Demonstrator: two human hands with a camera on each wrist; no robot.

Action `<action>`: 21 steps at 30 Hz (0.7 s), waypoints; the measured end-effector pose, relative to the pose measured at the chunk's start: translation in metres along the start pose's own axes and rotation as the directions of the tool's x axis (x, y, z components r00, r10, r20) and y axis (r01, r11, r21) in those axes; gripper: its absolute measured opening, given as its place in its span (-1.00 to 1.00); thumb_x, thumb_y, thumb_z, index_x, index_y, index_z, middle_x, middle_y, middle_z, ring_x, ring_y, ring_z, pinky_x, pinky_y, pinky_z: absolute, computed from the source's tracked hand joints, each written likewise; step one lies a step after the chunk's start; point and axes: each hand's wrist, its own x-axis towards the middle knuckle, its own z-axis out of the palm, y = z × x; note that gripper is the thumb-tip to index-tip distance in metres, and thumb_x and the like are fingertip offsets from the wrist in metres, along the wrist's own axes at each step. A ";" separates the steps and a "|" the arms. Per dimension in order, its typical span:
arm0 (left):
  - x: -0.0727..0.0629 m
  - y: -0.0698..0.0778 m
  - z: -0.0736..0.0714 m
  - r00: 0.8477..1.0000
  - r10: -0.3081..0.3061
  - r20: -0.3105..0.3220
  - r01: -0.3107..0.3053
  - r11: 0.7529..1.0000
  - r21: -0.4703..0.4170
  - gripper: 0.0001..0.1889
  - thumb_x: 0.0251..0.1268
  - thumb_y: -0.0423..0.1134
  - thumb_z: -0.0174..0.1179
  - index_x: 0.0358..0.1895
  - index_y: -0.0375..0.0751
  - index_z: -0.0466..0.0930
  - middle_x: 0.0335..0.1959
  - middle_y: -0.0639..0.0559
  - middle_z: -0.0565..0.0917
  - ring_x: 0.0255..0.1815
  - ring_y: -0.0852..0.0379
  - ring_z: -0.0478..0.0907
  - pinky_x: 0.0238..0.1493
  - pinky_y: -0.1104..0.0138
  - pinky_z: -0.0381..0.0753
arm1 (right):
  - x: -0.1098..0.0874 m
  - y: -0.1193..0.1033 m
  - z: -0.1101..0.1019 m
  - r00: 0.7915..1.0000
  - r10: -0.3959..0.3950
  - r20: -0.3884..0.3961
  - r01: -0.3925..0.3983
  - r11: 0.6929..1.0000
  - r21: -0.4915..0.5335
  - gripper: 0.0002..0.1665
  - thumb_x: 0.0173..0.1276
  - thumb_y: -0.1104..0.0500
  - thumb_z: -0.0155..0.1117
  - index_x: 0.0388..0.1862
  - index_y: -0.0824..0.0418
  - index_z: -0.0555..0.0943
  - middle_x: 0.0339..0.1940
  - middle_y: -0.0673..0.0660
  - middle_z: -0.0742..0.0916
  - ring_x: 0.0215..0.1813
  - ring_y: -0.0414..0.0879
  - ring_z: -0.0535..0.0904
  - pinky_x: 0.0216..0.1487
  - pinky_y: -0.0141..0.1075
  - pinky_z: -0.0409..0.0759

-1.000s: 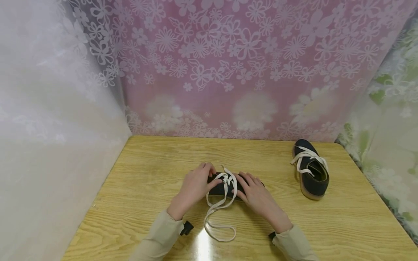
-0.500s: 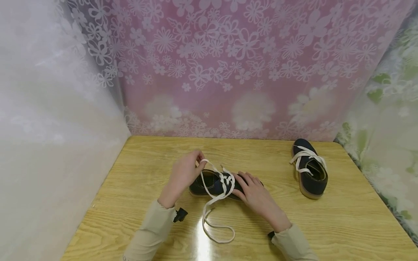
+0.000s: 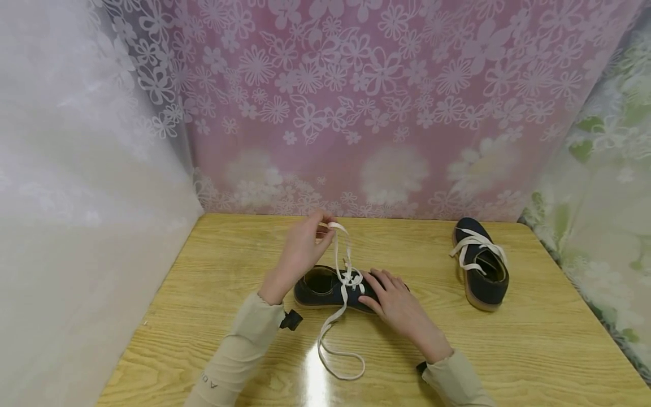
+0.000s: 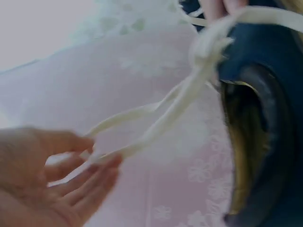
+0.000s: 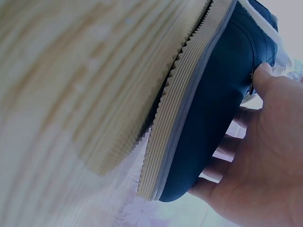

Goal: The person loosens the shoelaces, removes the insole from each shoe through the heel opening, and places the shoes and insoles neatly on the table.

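A dark navy shoe point(image 3: 333, 295) lies sideways on the table, its opening toward the left and its toe to the right. My left hand point(image 3: 300, 251) pinches a loop of white shoelace point(image 3: 348, 243) above the shoe. In the left wrist view the doubled shoelace point(image 4: 170, 111) stretches from the fingertips to the knot area. My right hand point(image 3: 402, 308) holds the shoe's toe, hiding much of it in the head view. Seen from the right wrist, the thumb is near the laces and the fingers reach behind the dark toe point(image 5: 208, 109).
Another navy shoe point(image 3: 480, 265) with loose white laces stands at the back right of the wooden table point(image 3: 229, 260). A long lace end point(image 3: 338, 355) trails onto the tabletop in front. Flowered curtains point(image 3: 356, 113) enclose the back and sides.
My left hand first moved off the shoe to the left with a lace, then up and to the right, where a loop now stands raised. The right hand stays on the toe.
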 end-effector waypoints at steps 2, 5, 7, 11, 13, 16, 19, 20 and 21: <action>-0.001 -0.006 0.006 0.999 0.005 0.051 -0.007 0.999 0.040 -0.61 0.47 -0.28 0.24 0.29 -0.21 0.50 0.22 -0.15 0.58 0.03 -0.02 0.71 0.00 0.14 0.70 | 0.001 0.000 0.001 1.000 -0.001 0.002 0.001 1.000 0.000 -0.27 0.54 -0.17 0.15 0.53 0.16 0.37 0.43 0.36 0.47 0.45 0.37 0.35 0.39 0.26 0.32; -0.006 -0.013 0.013 0.995 0.001 0.097 -0.011 0.994 0.108 -0.60 0.47 -0.25 0.25 0.31 -0.16 0.51 0.26 -0.15 0.52 0.00 -0.02 0.71 -0.16 0.16 0.71 | 0.001 0.000 0.001 1.000 -0.003 0.003 0.003 1.000 0.000 -0.27 0.54 -0.17 0.15 0.53 0.16 0.37 0.43 0.36 0.47 0.45 0.38 0.35 0.39 0.26 0.32; -0.011 -0.017 0.017 0.991 0.018 0.134 -0.038 0.988 0.152 -0.69 0.47 -0.25 0.25 0.21 -0.12 0.60 0.19 -0.11 0.57 -0.04 0.01 0.72 -0.23 0.21 0.70 | 0.001 0.000 0.001 1.000 -0.003 0.001 0.003 1.000 0.002 -0.28 0.54 -0.16 0.15 0.53 0.17 0.37 0.43 0.36 0.48 0.45 0.38 0.36 0.39 0.26 0.32; -0.023 -0.023 0.027 0.953 0.089 0.291 -0.155 0.965 0.210 -0.82 0.42 -0.23 0.31 0.02 -0.01 0.69 0.15 0.00 0.61 -0.07 0.06 0.68 -0.16 0.26 0.68 | 0.001 0.000 0.000 1.000 -0.006 -0.002 0.006 1.000 0.003 -0.29 0.54 -0.15 0.16 0.51 0.19 0.39 0.42 0.37 0.49 0.44 0.38 0.36 0.38 0.26 0.33; -0.028 -0.024 0.033 0.930 0.108 0.350 -0.198 0.953 0.231 -0.82 0.36 -0.17 0.36 -0.03 0.01 0.68 0.13 0.04 0.61 -0.12 0.09 0.65 -0.16 0.28 0.64 | 0.001 0.000 0.000 1.000 -0.008 -0.002 0.008 1.000 0.001 -0.29 0.54 -0.15 0.16 0.51 0.19 0.40 0.42 0.37 0.49 0.44 0.38 0.37 0.38 0.26 0.33; -0.032 -0.024 0.039 0.924 0.109 0.367 -0.217 0.939 0.267 -0.83 0.28 -0.06 0.41 -0.19 0.03 0.64 -0.02 0.09 0.63 -0.27 0.18 0.58 -0.27 0.35 0.57 | 0.002 0.002 -0.001 1.000 -0.011 -0.002 0.011 1.000 0.000 -0.29 0.54 -0.15 0.16 0.51 0.19 0.40 0.42 0.37 0.49 0.43 0.38 0.37 0.38 0.26 0.34; -0.032 -0.026 0.041 0.938 0.121 0.325 -0.220 0.932 0.288 -0.81 0.27 -0.03 0.40 -0.33 0.04 0.58 -0.17 0.11 0.64 -0.42 0.24 0.47 -0.42 0.41 0.45 | 0.003 0.003 0.001 1.000 -0.012 0.000 0.012 1.000 0.002 -0.28 0.53 -0.15 0.16 0.52 0.18 0.39 0.42 0.36 0.49 0.44 0.38 0.37 0.38 0.26 0.33; -0.031 -0.027 0.040 0.945 0.123 0.304 -0.216 0.931 0.295 -0.80 0.28 -0.04 0.39 -0.35 0.03 0.58 -0.21 0.11 0.64 -0.45 0.25 0.46 -0.46 0.41 0.44 | 0.003 0.004 0.001 1.000 -0.013 -0.001 0.013 1.000 0.002 -0.28 0.53 -0.15 0.16 0.52 0.17 0.38 0.42 0.36 0.49 0.44 0.38 0.37 0.38 0.26 0.33; -0.029 -0.028 0.038 0.954 0.117 0.275 -0.202 0.931 0.303 -0.81 0.30 -0.04 0.38 -0.35 0.03 0.57 -0.23 0.11 0.64 -0.47 0.25 0.46 -0.48 0.42 0.43 | 0.003 0.004 0.002 1.000 -0.014 -0.003 0.014 1.000 0.004 -0.28 0.53 -0.15 0.17 0.52 0.17 0.38 0.42 0.35 0.49 0.44 0.38 0.37 0.38 0.26 0.33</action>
